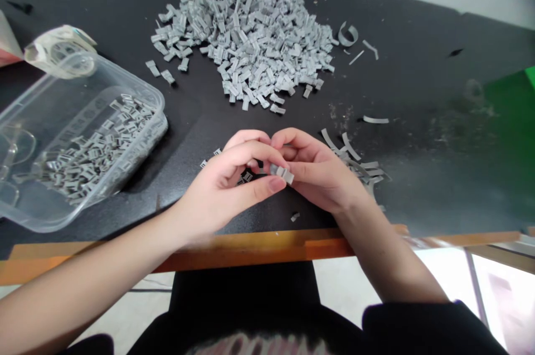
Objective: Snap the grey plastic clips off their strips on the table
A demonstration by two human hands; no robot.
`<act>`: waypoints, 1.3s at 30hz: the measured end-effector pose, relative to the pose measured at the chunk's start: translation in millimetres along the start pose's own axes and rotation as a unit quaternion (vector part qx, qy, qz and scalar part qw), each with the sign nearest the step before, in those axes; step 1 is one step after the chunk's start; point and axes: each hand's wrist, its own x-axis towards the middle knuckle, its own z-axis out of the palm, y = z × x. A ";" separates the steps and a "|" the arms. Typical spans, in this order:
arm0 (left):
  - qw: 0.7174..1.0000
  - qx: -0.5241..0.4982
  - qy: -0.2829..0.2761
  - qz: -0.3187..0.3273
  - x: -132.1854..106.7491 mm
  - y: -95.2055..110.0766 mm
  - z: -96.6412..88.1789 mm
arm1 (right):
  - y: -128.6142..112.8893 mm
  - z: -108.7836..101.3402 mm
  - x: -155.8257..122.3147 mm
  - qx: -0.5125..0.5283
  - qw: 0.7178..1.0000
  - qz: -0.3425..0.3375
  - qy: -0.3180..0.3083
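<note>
My left hand [234, 176] pinches a small grey plastic clip-like piece [282, 173] between thumb and forefinger, above the table near its front edge. My right hand [317, 174] meets it from the other side, fingers curled, with thumb and fingertips against the same piece. Part of the piece is hidden behind my fingers. Beneath my left hand lie several small grey parts [247, 176], partly covered. Past my right wrist is a little heap of thin grey strips [359, 163]. One tiny grey bit [295, 216] sits on the table just below my hands.
A large pile of grey plastic pieces [259, 32] spreads across the back of the black table [418, 165]. At left stands a clear plastic box [161, 101] holding small grey parts [100, 149], with a white tape roll [62, 51] by its far rim. Orange-brown tape [259, 243] lines the front edge.
</note>
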 end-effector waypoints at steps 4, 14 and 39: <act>1.000 0.004 -0.004 0.013 0.3 -0.1 -0.3 | 2.0 1.9 2.3 0.034 0.999 -0.004 -0.004; 0.933 0.320 0.021 0.164 -6.0 1.4 -2.7 | 3.7 1.5 -0.7 -0.033 0.998 -0.005 0.049; 0.961 0.233 -0.007 0.151 -7.3 1.2 -0.5 | -10.0 -1.0 -7.7 -0.063 0.998 -0.002 -0.009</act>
